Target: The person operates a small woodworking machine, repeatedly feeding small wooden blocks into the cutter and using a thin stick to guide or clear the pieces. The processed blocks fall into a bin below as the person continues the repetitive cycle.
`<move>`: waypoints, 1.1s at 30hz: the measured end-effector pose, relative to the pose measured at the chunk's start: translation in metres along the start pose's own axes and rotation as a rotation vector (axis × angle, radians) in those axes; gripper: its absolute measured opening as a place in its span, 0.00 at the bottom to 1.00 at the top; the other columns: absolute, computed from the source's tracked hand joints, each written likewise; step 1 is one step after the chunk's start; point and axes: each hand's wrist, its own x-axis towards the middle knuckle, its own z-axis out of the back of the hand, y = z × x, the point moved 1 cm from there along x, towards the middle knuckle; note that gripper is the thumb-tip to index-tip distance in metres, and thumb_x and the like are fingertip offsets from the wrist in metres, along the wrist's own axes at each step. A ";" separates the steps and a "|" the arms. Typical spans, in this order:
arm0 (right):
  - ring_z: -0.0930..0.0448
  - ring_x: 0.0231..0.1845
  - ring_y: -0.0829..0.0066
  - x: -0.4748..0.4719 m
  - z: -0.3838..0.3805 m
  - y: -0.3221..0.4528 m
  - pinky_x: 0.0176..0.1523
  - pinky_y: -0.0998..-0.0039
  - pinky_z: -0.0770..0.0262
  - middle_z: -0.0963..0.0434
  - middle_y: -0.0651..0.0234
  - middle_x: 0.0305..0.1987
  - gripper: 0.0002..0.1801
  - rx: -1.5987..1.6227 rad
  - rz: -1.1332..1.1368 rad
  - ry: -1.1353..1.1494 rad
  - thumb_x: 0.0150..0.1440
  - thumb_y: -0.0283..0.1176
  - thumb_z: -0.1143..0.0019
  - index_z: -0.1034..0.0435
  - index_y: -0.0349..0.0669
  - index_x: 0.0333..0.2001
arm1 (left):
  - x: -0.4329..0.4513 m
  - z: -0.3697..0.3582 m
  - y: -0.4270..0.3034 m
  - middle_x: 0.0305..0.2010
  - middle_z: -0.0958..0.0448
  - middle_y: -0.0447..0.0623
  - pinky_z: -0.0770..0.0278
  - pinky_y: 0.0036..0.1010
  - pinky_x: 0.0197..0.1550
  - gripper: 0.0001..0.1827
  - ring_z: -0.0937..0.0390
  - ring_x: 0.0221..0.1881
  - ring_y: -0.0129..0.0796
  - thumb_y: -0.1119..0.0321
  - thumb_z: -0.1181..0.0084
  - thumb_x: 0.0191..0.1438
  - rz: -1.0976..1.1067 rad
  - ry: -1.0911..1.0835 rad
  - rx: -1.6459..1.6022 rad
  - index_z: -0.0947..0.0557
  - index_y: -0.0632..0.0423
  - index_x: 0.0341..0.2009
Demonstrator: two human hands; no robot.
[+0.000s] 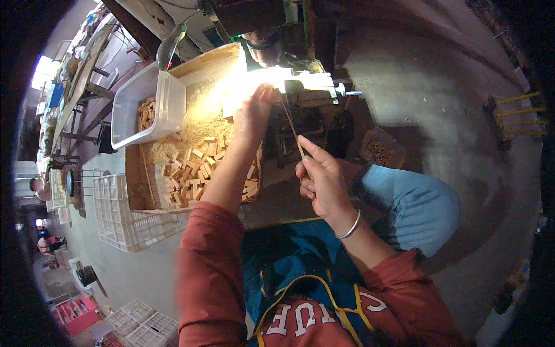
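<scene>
My right hand (pixel 318 175) holds the near end of a thin wooden stick (pixel 292 123) between thumb and fingers, index finger stretched along it. The stick's far end runs up to the brightly lit metal fixture of a machine (pixel 312 80). Beside that end is my left hand (pixel 256 108), its fingertips washed out by glare, so what they grip cannot be told. Left of my left forearm, small wooden blocks (pixel 190 175) and sawdust (pixel 199 108) lie in a shallow cardboard box (pixel 138 182).
A clear plastic bin (pixel 169 104) with small wood pieces stands on the box's left side. A lamp (pixel 170 45) hangs above it. White plastic crates (pixel 110 212) stand beneath the box. Another container of pieces (pixel 381 147) is on the floor at right. People are far off at left.
</scene>
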 end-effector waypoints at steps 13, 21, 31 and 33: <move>0.44 0.17 0.91 0.014 -0.005 -0.002 0.20 0.86 0.44 0.30 0.74 0.28 0.24 -0.021 0.073 0.015 0.67 0.27 0.58 0.39 0.48 0.67 | -0.002 -0.015 0.017 0.36 0.17 0.50 0.25 0.25 0.43 0.11 0.21 0.36 0.31 0.64 0.39 0.58 0.091 0.024 -0.281 0.18 0.55 0.42; 0.43 0.17 0.91 0.011 -0.011 -0.006 0.20 0.86 0.44 0.31 0.74 0.29 0.24 -0.037 0.056 -0.043 0.67 0.26 0.59 0.38 0.48 0.67 | -0.001 -0.014 0.015 0.38 0.16 0.49 0.24 0.23 0.43 0.15 0.19 0.38 0.29 0.66 0.37 0.56 0.109 0.015 -0.100 0.20 0.57 0.46; 0.43 0.16 0.90 0.020 -0.024 0.005 0.18 0.85 0.45 0.31 0.76 0.28 0.24 -0.114 0.110 -0.019 0.67 0.27 0.60 0.38 0.49 0.66 | -0.003 -0.024 0.023 0.38 0.15 0.46 0.22 0.25 0.39 0.19 0.17 0.37 0.31 0.72 0.37 0.53 -0.045 -0.177 -0.066 0.23 0.53 0.50; 0.43 0.16 0.90 0.022 -0.025 0.008 0.18 0.85 0.45 0.31 0.76 0.28 0.24 -0.101 0.071 -0.053 0.67 0.26 0.60 0.38 0.48 0.66 | -0.003 -0.021 0.020 0.38 0.15 0.46 0.22 0.26 0.38 0.19 0.17 0.37 0.32 0.72 0.37 0.53 -0.023 -0.152 -0.044 0.23 0.53 0.51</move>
